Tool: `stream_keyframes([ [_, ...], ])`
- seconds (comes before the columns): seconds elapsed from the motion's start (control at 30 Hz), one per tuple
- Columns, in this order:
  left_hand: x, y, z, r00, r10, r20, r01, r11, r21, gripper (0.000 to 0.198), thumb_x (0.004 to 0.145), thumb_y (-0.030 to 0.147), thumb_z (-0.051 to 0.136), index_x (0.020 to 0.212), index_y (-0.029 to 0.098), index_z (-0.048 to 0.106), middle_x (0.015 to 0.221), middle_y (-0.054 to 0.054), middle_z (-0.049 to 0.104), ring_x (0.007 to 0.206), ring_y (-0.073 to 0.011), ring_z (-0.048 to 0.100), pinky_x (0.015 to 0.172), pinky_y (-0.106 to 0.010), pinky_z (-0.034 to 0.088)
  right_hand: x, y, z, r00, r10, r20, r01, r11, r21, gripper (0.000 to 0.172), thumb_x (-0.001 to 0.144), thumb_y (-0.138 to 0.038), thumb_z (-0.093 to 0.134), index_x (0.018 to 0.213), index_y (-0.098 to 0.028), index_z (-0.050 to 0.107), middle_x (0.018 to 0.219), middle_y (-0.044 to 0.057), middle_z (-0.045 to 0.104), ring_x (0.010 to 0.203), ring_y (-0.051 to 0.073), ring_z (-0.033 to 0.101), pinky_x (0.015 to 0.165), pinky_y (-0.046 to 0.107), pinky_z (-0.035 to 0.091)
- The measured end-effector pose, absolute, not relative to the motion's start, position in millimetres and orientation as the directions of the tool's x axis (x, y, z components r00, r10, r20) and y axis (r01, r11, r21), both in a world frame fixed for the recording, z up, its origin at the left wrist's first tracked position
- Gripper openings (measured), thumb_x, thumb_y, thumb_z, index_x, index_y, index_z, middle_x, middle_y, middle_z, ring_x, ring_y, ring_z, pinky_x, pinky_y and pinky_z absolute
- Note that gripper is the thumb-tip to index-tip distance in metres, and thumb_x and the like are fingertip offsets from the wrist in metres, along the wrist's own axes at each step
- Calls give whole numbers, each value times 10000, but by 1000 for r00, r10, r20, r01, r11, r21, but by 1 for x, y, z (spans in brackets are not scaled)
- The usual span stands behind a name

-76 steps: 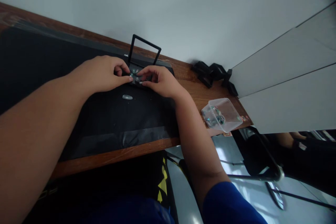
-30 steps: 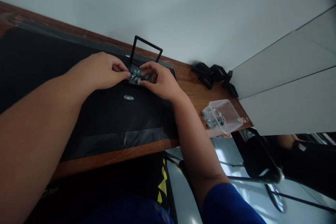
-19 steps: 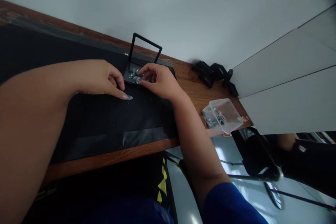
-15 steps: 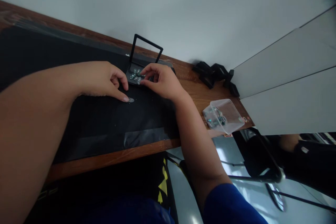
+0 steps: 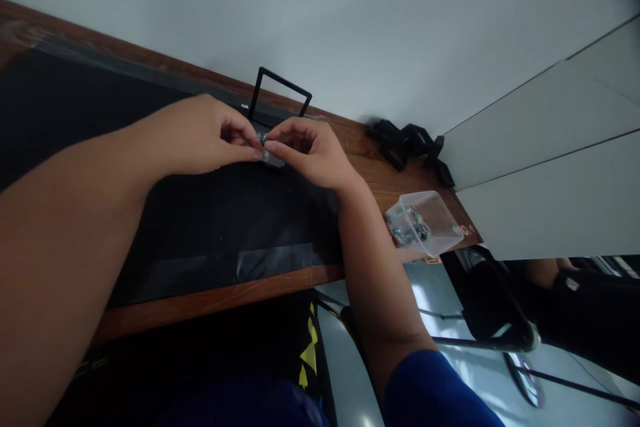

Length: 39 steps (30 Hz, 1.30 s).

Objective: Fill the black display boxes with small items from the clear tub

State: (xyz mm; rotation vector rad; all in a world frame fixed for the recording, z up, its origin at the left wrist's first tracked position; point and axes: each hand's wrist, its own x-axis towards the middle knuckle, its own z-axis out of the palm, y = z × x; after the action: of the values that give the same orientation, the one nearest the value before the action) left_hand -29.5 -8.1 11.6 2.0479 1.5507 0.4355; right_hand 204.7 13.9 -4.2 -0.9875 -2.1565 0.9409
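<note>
A small black display case (image 5: 276,161) lies on the black mat, its framed clear lid (image 5: 286,82) standing up at the back. Glittering jewelled ornaments (image 5: 262,137) show in part inside, mostly covered by my fingers. My left hand (image 5: 220,137) reaches over the case from the left, thumb and fingers pinched at the ornaments. From the right, my right hand (image 5: 313,150) meets it, also in a pinch, fingertips almost touching the left ones. What either pinch holds is hidden or too small to name.
A clear plastic tub (image 5: 431,221) with shiny pieces stands at the table's right end. Several black cases (image 5: 407,140) are piled against the wall. The black mat (image 5: 200,233) is taped along the wooden table edge (image 5: 225,295). Another person's arm (image 5: 543,273) shows at far right.
My left hand has moved up and right from the mat to the case. The small grey oval piece by its thumb no longer shows on the mat. My right hand stays at the case.
</note>
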Motion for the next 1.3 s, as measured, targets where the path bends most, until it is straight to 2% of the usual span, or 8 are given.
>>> stream_keyframes([
  [0.13,-29,-12,15,202,976,82,745,-208,634,389,892,576,704,1018,241,855,686,5,577,706,-190,608,786,-366,491,203,14,-2,-558,808,191,292,407,-866,567,897,-729,812,1004,-172,787,863,39,753,803,145,661,719,277,543],
  [0.3,-27,-13,6,201,954,224,715,-299,632,327,903,525,682,1007,266,851,800,-13,667,812,-208,645,843,-363,508,204,18,-6,-534,830,160,270,347,-898,588,826,-700,894,1020,-154,795,908,60,791,827,148,703,709,262,579],
  [0.4,-23,-17,8,191,946,261,712,-316,627,376,907,555,648,1044,273,855,887,-25,717,856,-220,652,849,-361,509,202,17,-7,-509,845,163,301,352,-886,587,845,-684,882,1060,-145,798,931,66,795,796,142,697,661,252,567],
  [0.5,-21,-20,12,200,941,273,710,-331,622,444,923,591,606,1119,281,856,996,-38,763,955,-249,671,893,-375,521,201,13,-4,-467,866,179,392,384,-836,554,884,-656,856,1106,-151,807,957,71,794,830,161,716,692,270,579],
  [0.73,-29,-8,1,247,951,187,755,-310,578,563,862,628,683,1255,248,815,1219,-79,790,1066,-298,685,936,-420,504,210,12,6,-334,891,306,634,453,-626,237,956,-389,800,1081,-191,840,949,63,797,913,211,719,798,329,566],
  [0.9,-33,-3,-2,272,953,133,794,-301,528,577,860,603,677,1273,218,799,1292,-99,778,1178,-338,670,956,-431,485,211,12,7,-382,894,233,724,446,-526,106,862,-202,785,948,-186,846,864,47,782,844,205,697,767,327,514],
  [1.07,-35,-1,-3,229,969,90,809,-241,536,613,841,626,685,1289,225,804,1270,-93,778,1152,-337,688,912,-435,494,206,11,3,-439,884,161,726,455,-516,128,808,-139,770,896,-183,854,852,33,790,806,185,693,764,320,496],
  [1.3,-35,1,-5,232,972,47,815,-220,535,631,819,707,670,1232,256,827,1223,-88,808,1109,-340,712,883,-438,523,209,10,7,-504,858,103,677,466,-569,89,821,-173,822,889,-192,875,869,31,812,786,170,676,809,326,532],
])
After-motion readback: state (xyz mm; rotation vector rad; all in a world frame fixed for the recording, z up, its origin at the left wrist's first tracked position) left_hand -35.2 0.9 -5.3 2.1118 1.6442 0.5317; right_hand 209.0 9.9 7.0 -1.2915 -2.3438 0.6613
